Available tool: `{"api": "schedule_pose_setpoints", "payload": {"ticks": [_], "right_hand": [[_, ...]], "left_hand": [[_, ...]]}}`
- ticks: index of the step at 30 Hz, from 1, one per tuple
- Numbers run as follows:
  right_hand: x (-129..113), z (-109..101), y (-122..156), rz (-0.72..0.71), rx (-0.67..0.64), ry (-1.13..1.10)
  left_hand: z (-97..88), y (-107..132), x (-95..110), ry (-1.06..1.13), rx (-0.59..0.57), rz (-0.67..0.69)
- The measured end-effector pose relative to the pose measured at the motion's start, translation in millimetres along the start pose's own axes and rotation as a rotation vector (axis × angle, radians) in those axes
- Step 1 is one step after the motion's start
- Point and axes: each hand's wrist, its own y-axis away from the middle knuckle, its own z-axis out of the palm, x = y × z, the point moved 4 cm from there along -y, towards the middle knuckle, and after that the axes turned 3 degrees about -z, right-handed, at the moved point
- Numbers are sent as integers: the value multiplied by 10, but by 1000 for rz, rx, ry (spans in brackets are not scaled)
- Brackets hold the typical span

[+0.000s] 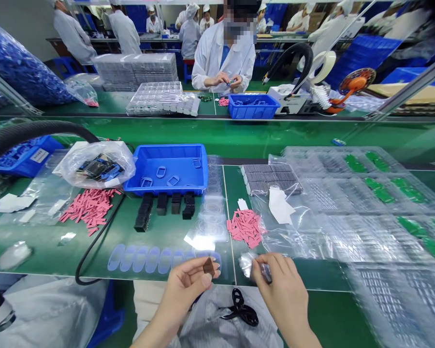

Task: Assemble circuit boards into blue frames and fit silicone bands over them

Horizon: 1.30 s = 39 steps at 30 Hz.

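My left hand [190,280] is closed, with a small dark brown square piece [208,267] pinched between thumb and fingers above the bench's front edge. Just right of the white line, my right hand [281,280] has its fingers bent down onto a shiny, silvery crumpled piece [246,265]; its kind is unclear and partly hidden by the fingers. A row of pale blue oval frames [152,259] lies along the edge beside my left hand. Beyond my right hand is a heap of pink strips [245,228]. Stacks of black square pieces [162,204] stand before a blue bin [130,186].
Clear trays [333,193] with green boards [379,190] fill the right side. A bag of dark parts [101,166], more pink strips [90,208] and a black cable [97,244] lie left. A black looped thing [241,309] rests on my lap. Opposite, a co-worker [221,58] handles a small part.
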Motion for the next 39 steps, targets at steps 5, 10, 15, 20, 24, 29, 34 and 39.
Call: {"api": "schedule_pose_setpoints", "payload": {"ticks": [5, 10, 15, 20, 24, 29, 34, 39], "right_hand": [[-85, -49, 31, -226, 92, 129], [-351, -325, -156, -311, 85, -321], [-857, -531, -454, -518, 25, -357], [-1041, -545, -583, -616, -8, -344], [-999, -490, -569, -346, -98, -676], [-992, -340, -476, -73, -256, -1145], [-924, -252, -431, 4, -251, -1277], [-963, -197, -378, 27, -310, -1373]], "left_hand": [[-41, 64, -27, 45, -42, -29], [41, 125, 83, 116, -177, -71], [222, 123, 219, 109, -396, 5], [219, 161, 319, -54, -388, 189], [260, 249, 268, -108, -510, 48], [399, 325, 191, 30, -616, -105], [451, 310, 228, 39, -632, -71], [465, 322, 207, 168, -608, -105]]}}
